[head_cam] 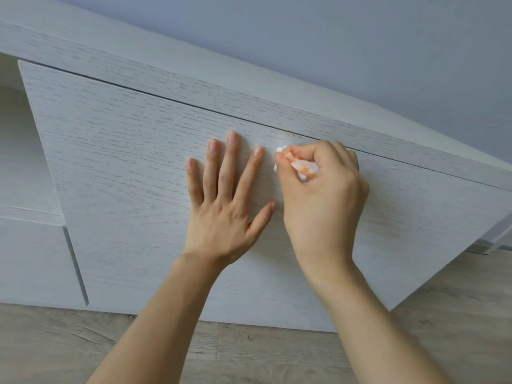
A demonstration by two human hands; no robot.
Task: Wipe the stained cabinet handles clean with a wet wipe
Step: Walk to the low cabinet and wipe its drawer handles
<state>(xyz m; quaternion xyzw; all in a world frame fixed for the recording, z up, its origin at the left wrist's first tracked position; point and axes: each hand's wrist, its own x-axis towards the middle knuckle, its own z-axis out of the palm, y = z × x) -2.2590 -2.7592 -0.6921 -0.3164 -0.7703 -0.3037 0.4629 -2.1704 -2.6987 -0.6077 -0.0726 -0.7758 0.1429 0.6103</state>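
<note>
A pale grey wood-grain cabinet door (pixel 133 167) fills the middle of the view. My left hand (pixel 224 200) lies flat on it with the fingers spread. Just to its right, my right hand (pixel 321 195) is clenched around a crumpled white wet wipe (pixel 303 167) that carries orange stains. The wipe is pressed against the door close to its top edge, under the cabinet's top board (pixel 249 90). No separate handle shows; whatever lies beneath the wipe is hidden by my fingers.
An open shelf niche (pixel 13 134) sits at the left, with a lower drawer front (pixel 33 259) under it. Grey wood-look floor (pixel 249 356) runs along the bottom. A plain wall (pixel 332 37) rises behind the cabinet.
</note>
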